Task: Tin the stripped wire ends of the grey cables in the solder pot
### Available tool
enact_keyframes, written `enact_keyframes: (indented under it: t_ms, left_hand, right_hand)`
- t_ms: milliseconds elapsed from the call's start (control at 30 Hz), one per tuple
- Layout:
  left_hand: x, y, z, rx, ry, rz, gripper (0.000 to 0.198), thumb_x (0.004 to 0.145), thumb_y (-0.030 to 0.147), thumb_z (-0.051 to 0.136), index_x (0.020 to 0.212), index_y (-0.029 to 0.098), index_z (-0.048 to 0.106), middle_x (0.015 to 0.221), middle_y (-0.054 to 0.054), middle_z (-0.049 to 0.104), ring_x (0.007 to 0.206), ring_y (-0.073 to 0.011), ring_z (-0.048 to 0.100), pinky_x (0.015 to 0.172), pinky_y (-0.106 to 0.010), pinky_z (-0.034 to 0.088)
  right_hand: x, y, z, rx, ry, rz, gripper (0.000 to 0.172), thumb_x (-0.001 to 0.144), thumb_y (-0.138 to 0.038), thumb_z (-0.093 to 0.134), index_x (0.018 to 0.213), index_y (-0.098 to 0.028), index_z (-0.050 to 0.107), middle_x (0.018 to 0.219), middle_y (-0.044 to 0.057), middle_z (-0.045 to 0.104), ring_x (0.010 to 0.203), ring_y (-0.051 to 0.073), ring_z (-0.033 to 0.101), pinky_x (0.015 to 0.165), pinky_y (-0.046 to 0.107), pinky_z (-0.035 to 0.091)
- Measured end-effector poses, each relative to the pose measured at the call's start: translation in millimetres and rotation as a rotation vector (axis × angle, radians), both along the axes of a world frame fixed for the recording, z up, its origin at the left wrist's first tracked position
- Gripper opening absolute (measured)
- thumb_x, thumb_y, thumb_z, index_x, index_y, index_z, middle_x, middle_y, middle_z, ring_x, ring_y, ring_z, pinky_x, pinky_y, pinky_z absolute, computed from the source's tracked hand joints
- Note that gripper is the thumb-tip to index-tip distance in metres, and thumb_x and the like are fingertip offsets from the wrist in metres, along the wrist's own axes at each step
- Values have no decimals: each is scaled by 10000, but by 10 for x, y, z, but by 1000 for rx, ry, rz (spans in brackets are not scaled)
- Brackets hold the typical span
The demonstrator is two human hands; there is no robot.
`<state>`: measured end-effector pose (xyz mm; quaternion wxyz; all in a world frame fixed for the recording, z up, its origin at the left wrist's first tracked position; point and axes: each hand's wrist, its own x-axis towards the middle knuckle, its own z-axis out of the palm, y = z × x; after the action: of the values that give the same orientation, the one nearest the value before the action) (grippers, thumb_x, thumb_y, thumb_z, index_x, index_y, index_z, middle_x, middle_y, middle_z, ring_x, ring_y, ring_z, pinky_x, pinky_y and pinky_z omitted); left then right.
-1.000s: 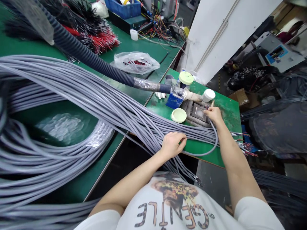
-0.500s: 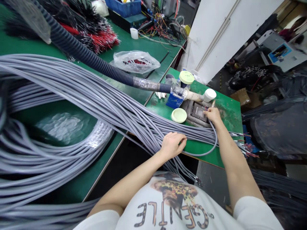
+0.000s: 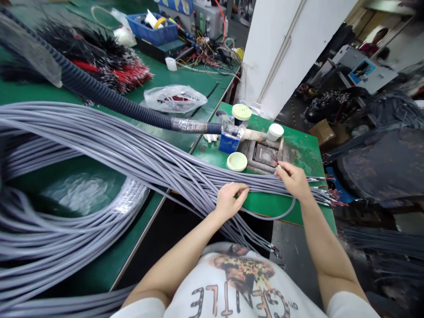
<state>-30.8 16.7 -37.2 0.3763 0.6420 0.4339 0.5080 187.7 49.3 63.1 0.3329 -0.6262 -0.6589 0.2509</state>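
A thick bundle of grey sheathed cables [image 3: 132, 150] sweeps from large coils at the left across the green bench to stripped ends with coloured wires [image 3: 326, 194] at the right. My left hand [image 3: 232, 201] lies curled over the bundle. My right hand [image 3: 293, 180] pinches a thin wire end at the bundle's far side, beside a metal block with a square pot [image 3: 264, 154]. One grey cable [image 3: 274, 216] loops below the bundle and passes under my right wrist.
A black corrugated hose [image 3: 99, 95] with a foil-wrapped end [image 3: 192, 126] reaches the metal block. Nearby are a pale green lid [image 3: 236, 161], a white cap [image 3: 274, 131] and a blue block [image 3: 229, 143]. A plastic bag [image 3: 174, 98] and red-and-black wire bunches [image 3: 109, 70] lie behind.
My right hand has moved from over the metal pot down towards the cable bundle. My left hand stays on the bundle. The whole view has shifted slightly.
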Motion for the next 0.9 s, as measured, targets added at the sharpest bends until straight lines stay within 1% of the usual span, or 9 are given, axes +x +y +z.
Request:
enact_keyframes:
  t_ms: [100,200,333,433,500,633,767,833,900]
  left_hand:
    - [81,-7,156,-235,-298,-79,208,783,336,668,922,194,728,730,-27,668,632,-130,552,652,-261,434]
    - [200,-10,402,-427,-564,-304,342,720,349,739,1011,171,715,695,-7,652,617,-108,559,638,-239,444]
    - [325,-17,635,-489,-706,-474,300,699,394,758,827,124,730,622,-9,633,593,-110,569,647,-255,467]
    - [378,-49,638,-543,-743,-396,362,694,437,754,599,99,666,582,-20,613,536,-97,540,564,-236,439]
    - [416,-89,598,-594,-771,-350,389,684,451,759,568,97,646,558,-12,597,496,-87,518,520,-226,418]
    - [472,-175,568,-654,-716,-424,462,750,532,672,595,96,671,457,8,523,443,-91,500,497,-230,407]
    - [357,-141,588,-482,-512,-397,505,840,568,536,836,105,737,630,-48,656,533,-97,536,561,-235,435]
    - [245,-70,563,-353,-366,-302,425,835,513,577,970,138,726,718,-48,688,603,-115,566,620,-253,457]
    - [164,-4,502,-184,-132,-276,303,832,431,617,920,165,735,769,-54,700,709,-150,598,699,-284,462]
  right_hand:
    - [-122,-288,-6,-39,94,27,396,888,-383,511,1204,-171,617,697,1,650,456,93,491,477,242,415]
    - [-264,-511,32,-84,215,135,461,905,-356,498,1347,-227,492,694,-22,645,424,77,436,435,223,373]
    - [-379,-690,86,-67,199,193,525,893,-307,532,1400,-233,416,685,-28,658,552,110,567,576,243,469]
    - [-414,-769,67,-47,160,199,551,887,-279,538,1414,-209,393,789,5,705,707,143,655,733,288,512]
    - [-446,-823,41,-47,154,187,564,886,-274,537,1423,-201,380,845,18,721,752,150,678,773,297,518]
    - [-461,-1000,60,-63,198,126,561,876,-278,547,1413,-212,398,794,-2,707,711,134,672,685,249,525]
    - [-31,-1396,92,-49,366,-188,566,852,-330,589,1385,-217,437,708,-9,674,405,77,498,402,199,410]
    - [409,-1727,-23,36,430,-440,585,824,-372,616,1360,-193,462,716,20,684,395,97,511,405,232,434]
    - [893,-2126,-262,16,377,-625,597,803,-435,614,1324,-172,490,755,61,704,486,169,621,492,310,519]
